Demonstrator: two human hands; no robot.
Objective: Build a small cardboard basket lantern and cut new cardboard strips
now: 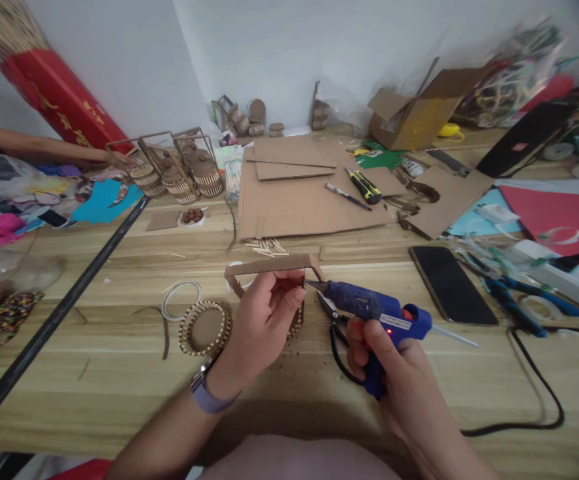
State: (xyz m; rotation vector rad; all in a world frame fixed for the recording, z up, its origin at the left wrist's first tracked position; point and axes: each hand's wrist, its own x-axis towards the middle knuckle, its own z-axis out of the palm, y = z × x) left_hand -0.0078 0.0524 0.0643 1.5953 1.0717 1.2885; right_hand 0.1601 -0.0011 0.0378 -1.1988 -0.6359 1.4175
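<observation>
Glue gun (357, 301) in the closed grip of the right hand (403, 375) above the table (289, 413), near the middle of its near edge; its long axis runs roughly along that edge, nozzle (318, 286) pointing toward the table's left edge and slightly away, a glue stick (454, 335) jutting from the rear. The left hand (250, 333) pinches a small brown piece (303, 283) just beside the nozzle tip, next to a bent cardboard strip (272, 266). A round striped base (186, 339) lies to the left, a black phone (452, 285) to the right.
</observation>
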